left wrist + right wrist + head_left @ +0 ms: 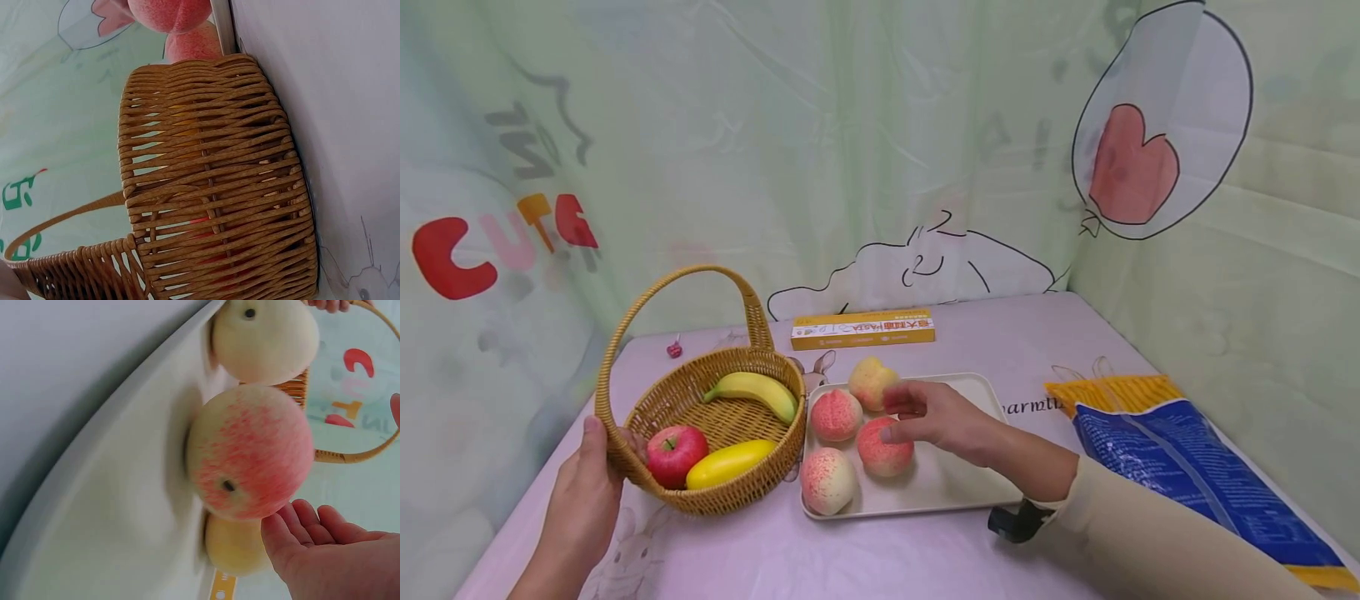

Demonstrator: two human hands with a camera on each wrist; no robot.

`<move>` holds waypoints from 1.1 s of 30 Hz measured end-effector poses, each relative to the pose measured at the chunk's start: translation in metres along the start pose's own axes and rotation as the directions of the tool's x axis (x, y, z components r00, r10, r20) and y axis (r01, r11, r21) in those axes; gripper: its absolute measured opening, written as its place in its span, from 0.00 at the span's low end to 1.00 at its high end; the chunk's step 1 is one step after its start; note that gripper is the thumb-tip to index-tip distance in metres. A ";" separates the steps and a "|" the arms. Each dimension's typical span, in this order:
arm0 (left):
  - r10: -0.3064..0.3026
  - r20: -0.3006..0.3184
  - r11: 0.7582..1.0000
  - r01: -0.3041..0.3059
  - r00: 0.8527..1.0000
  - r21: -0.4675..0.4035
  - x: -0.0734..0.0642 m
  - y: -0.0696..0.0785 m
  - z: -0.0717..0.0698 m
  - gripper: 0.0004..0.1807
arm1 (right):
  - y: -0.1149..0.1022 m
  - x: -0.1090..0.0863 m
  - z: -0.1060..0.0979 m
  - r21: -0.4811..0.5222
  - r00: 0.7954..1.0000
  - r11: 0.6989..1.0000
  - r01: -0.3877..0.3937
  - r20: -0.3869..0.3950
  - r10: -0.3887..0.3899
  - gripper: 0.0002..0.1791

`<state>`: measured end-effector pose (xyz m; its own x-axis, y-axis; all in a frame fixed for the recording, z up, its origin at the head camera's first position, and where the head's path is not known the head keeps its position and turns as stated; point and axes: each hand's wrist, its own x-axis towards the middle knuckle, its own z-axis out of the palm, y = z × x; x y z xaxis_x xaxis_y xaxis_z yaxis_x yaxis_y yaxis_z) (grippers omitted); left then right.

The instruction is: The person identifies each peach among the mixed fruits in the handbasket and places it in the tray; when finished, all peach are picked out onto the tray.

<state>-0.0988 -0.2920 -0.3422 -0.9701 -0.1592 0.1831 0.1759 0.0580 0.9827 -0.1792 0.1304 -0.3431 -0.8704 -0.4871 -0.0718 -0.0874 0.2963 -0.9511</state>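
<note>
My left hand (576, 508) grips the wicker basket (730, 500) at the foot of its handle, thumb outside, fingers partly hidden behind the rim. A banana (756, 392), a red apple (676, 454) and a yellow oval fruit (730, 463) lie in the basket. In the left wrist view its woven side (212, 156) fills the middle. Several peaches sit on the left half of a cream tray (951, 487). Over them hovers my right hand (943, 417), fingers loosely bent and holding nothing. Its fingertips are right at a pink peach (883, 454), also large in the right wrist view.
A yellow pasta box (862, 330) lies behind the tray. To the right is a blue and yellow bag (1187, 467). A small red object (674, 350) rests behind the basket. Printed curtains (925, 125) enclose the table at the back and sides.
</note>
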 end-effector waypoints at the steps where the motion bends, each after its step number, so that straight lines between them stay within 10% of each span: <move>1: 0.002 -0.001 1.000 -0.002 1.000 -0.008 0.000 0.000 0.000 0.28 | -0.001 -0.001 -0.001 0.005 1.000 1.000 0.003 0.001 -0.003 0.40; 14: -0.015 0.005 0.989 0.014 1.000 0.145 -0.001 -0.004 -0.002 0.34 | -0.010 -0.020 -0.009 0.069 0.999 0.997 0.031 -0.020 -0.030 0.41; 21: -0.031 -0.088 0.862 0.071 0.996 0.502 -0.004 -0.005 -0.004 0.35 | -0.011 -0.026 -0.014 0.069 0.999 0.997 0.018 -0.041 -0.015 0.38; 25: 0.015 -0.161 0.866 0.068 0.987 0.495 -0.007 -0.005 -0.002 0.28 | -0.014 -0.031 -0.014 0.081 0.999 0.996 0.030 -0.041 -0.027 0.37; 28: 0.150 -0.306 0.910 -0.011 0.940 0.413 -0.013 -0.001 0.007 0.18 | -0.018 -0.036 -0.015 0.074 0.998 0.996 0.040 -0.049 -0.036 0.37; 30: 0.277 -0.427 0.927 -0.123 0.861 0.354 -0.019 0.004 0.015 0.10 | -0.023 -0.040 -0.015 0.067 0.998 0.997 0.037 -0.061 -0.033 0.36; 33: 0.478 -0.506 0.876 -0.347 0.718 0.334 -0.028 0.013 0.027 0.07 | -0.030 -0.045 -0.016 0.056 0.996 0.998 0.032 -0.084 -0.027 0.34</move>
<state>-0.0742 -0.2603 -0.3348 -0.5284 -0.5852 0.6151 0.4353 0.4353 0.7880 -0.1446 0.1564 -0.3066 -0.9053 -0.4243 -0.0206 -0.0876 0.2339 -0.9683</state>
